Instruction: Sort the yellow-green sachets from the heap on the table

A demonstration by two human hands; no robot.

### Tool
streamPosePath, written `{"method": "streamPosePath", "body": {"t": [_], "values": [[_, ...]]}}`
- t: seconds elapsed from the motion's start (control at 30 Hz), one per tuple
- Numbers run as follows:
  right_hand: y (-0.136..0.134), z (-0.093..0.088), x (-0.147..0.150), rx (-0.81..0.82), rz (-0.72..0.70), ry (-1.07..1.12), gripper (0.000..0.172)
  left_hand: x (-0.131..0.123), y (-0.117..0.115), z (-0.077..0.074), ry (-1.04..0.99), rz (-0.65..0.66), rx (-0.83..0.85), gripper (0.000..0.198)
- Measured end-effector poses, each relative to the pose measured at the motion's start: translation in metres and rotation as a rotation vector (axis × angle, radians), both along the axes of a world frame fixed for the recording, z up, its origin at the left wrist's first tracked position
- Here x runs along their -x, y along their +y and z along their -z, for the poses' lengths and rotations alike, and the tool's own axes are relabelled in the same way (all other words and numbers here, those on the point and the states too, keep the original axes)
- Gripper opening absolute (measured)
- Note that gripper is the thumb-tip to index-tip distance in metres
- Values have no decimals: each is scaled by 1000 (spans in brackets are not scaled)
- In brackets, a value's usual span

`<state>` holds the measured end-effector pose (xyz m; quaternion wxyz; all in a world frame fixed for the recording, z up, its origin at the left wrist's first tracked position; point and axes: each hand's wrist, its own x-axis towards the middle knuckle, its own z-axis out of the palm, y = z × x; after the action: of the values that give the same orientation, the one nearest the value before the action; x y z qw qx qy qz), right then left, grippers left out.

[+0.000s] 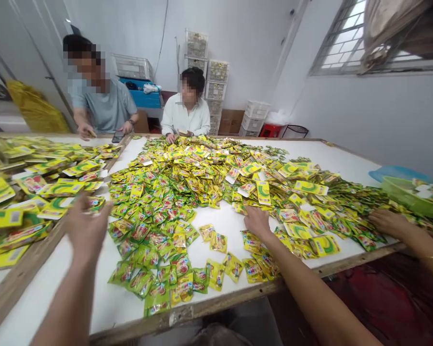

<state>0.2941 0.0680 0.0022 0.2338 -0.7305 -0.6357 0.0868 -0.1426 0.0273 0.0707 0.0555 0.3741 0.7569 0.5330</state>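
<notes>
My left hand (88, 223) is smeared by motion over the wooden divider at the left, beside a heap of yellow boxes (45, 187). Whether its fingers hold anything is unclear. At the edge of the central heap, my right hand (258, 222) has its fingers curled in among the sachets and small boxes; what they grip is hidden. Green sachets (140, 257) spread between my hands, mixed with yellow sachets (215, 274) near the front edge. A yellow box (263, 192) with an end flap lies on the heap just beyond my right hand.
A wooden rim (216, 307) borders the white tabletop (204, 252). At right, a co-worker's hand (386, 223) reaches into the sachets near a green basin (414, 197). Two people sit across the table. Stacked crates (216, 91) stand by the wall.
</notes>
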Motion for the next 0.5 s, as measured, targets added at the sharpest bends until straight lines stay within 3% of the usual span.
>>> {"method": "streamPosePath", "body": {"t": [0.07,0.13,0.23,0.27,0.3,0.37,0.5], "values": [[1,-3,19,-27,-15,18,31,-48,1,12,-200,288,78,40],[0,-7,48,-49,-29,76,29,-88,4,26,-345,554,195,38],[-6,-13,102,-35,-143,293,25,-122,7,45,-659,825,305,43],[-7,-14,119,3,-239,497,25,-127,7,50,-781,878,293,45],[-8,-15,135,36,-323,657,26,-127,8,54,-891,898,257,46],[-3,-17,160,42,-367,734,30,-121,8,59,-1023,843,147,46],[23,-9,182,9,-175,398,36,-96,7,59,-985,630,19,45]]}}
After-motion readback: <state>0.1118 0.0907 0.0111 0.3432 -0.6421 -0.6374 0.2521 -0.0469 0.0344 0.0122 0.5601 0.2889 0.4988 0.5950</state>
